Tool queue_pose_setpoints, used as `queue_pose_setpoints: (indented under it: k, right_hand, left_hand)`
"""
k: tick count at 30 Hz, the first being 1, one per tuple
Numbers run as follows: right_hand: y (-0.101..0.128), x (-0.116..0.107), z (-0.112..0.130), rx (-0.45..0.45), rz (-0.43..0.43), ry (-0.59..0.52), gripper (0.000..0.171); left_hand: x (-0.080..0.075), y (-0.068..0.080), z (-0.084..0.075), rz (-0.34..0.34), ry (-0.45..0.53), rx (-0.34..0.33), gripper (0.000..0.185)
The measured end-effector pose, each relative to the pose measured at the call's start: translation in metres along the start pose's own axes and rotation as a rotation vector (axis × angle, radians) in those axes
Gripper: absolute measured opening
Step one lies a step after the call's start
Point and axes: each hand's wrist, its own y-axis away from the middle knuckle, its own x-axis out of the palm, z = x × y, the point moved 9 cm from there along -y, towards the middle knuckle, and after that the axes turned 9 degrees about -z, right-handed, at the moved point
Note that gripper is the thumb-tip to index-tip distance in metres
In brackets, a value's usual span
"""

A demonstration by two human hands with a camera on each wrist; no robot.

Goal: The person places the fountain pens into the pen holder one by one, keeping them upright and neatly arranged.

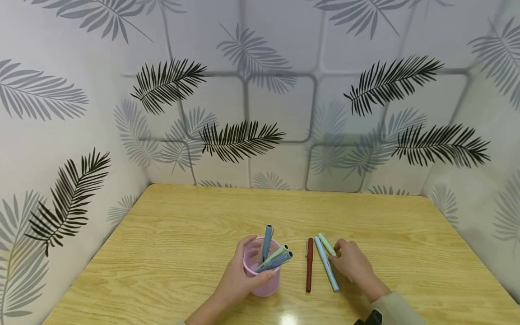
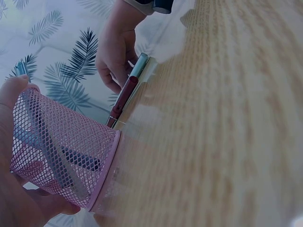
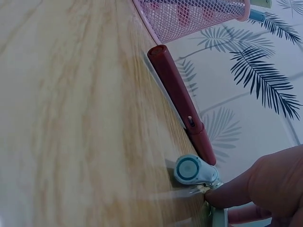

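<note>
Pink wire-mesh cup in left hand; right hand touches smooth green pen.

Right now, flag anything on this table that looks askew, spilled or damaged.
Nothing stands out. The pink mesh pen cup stands upright in the left hand, with three pens leaning inside it. The dark red pen, light blue pen and pale green pen lie side by side on the wooden table by the right hand.

Take the mesh cup as your landmark: it stands on the table in your left hand, with three pens inside. Right of the cup, three more pens lie side by side on the table, your right hand touching the farthest.
</note>
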Motion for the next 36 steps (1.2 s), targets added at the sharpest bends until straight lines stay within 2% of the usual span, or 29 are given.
queue_pose_setpoints:
  k: [16,36]
  right_hand:
    - [-0.002,-0.004,0.000,-0.029,0.036,-0.010,0.023]
    - [0.000,-0.020,-0.002,-0.023,-0.089,-0.169,0.023]
  left_hand:
    - [0.002,-0.001,0.001,0.003,0.012,0.004,0.080]
    - [0.002,-0.001,0.001,-0.005,0.008,0.004,0.081]
